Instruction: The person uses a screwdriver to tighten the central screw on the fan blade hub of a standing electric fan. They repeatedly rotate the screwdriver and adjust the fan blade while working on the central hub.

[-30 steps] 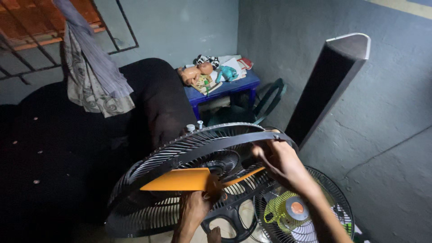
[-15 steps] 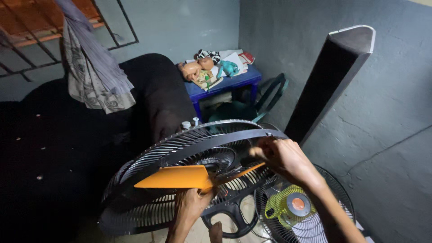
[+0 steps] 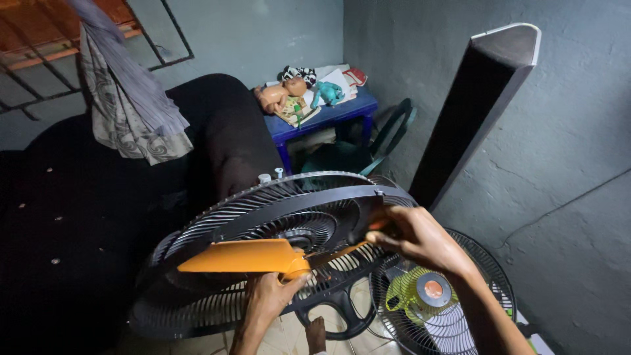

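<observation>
1. Fingertips of the right hand (image 3: pixel 420 238) curl over the far edge of the round dark-grey plastic fan grille (image 3: pixel 289 217), pinching its rim between thumb and bent fingers; the knuckles point left and the forearm runs back toward the lower right corner.
2. Fingers of the left hand (image 3: pixel 269 296) close upward around the hub end of the orange plastic fan blade (image 3: pixel 240 256); the thumb presses near the blade's root, the palm faces up, and the wrist comes up from the bottom edge of the view.
3. Orange blade lies flat and points left, sitting inside the tilted grille, near its middle; the grille is held between the two hands, above a tiled floor.
4. Just right of and below the right forearm stands a second round wire fan guard (image 3: pixel 473 322) with a lime-green and grey motor hub (image 3: pixel 420 292).
5. Further back: a tall black tower with a pale top edge (image 3: pixel 473 112) leans at the grey wall; a blue low table (image 3: pixel 328 118) carries a doll and soft toys; patterned cloth (image 3: pixel 125 112) hangs from a barred window over a dark sofa (image 3: pixel 79 217).
</observation>
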